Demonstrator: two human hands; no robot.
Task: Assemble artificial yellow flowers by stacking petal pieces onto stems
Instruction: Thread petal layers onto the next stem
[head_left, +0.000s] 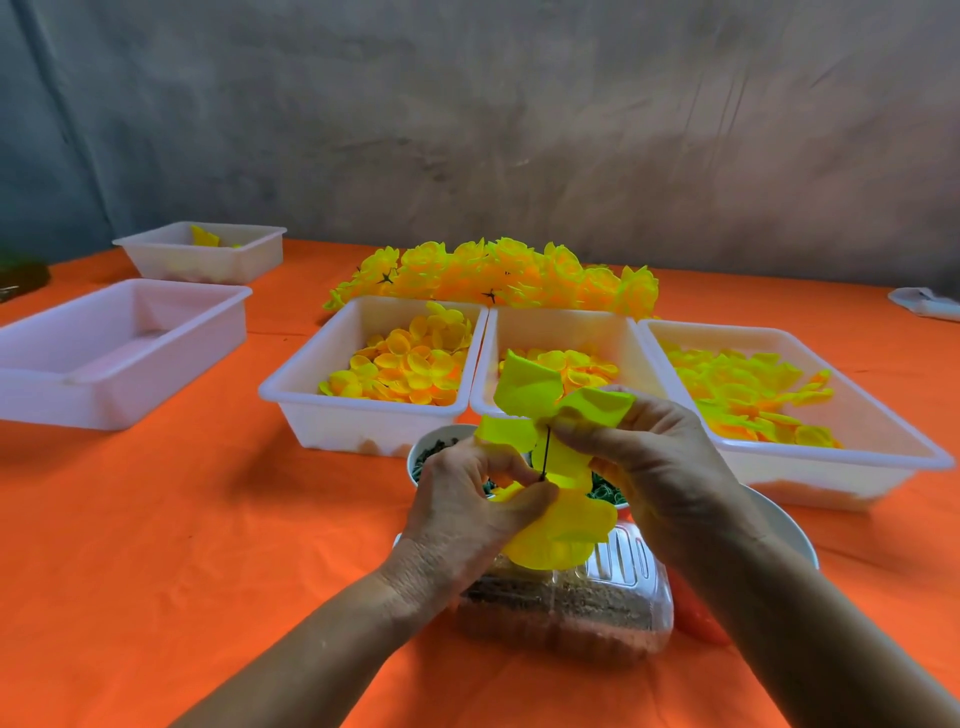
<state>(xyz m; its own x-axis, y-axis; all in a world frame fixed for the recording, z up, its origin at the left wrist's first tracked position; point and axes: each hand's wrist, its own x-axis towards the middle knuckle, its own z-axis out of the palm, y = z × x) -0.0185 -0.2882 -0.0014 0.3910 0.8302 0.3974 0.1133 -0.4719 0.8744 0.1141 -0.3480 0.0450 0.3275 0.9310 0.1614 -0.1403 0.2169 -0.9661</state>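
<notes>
Nearest the camera, a clear plastic container (566, 613) of brownish material was seen on the orange tablecloth (156, 545), its contents hard to identify and its top partly covered by a yellow petal piece (561, 535). That piece was held at the base of a thin dark stem (545, 453), which was pinched by the curled fingers of the left hand (467, 504). A second petal piece (550, 395) was gripped at the stem's upper end by the right hand (649, 452), fingers bent round it. Two bowls (431, 452) behind the hands were largely hidden; dark green bits, possibly calyxes, were glimpsed inside. Beyond, three white trays (291, 395) of loose yellow petals stood side by side. Farther back, finished flowers (498, 275) were piled, with two more trays (124, 353) at left.
</notes>
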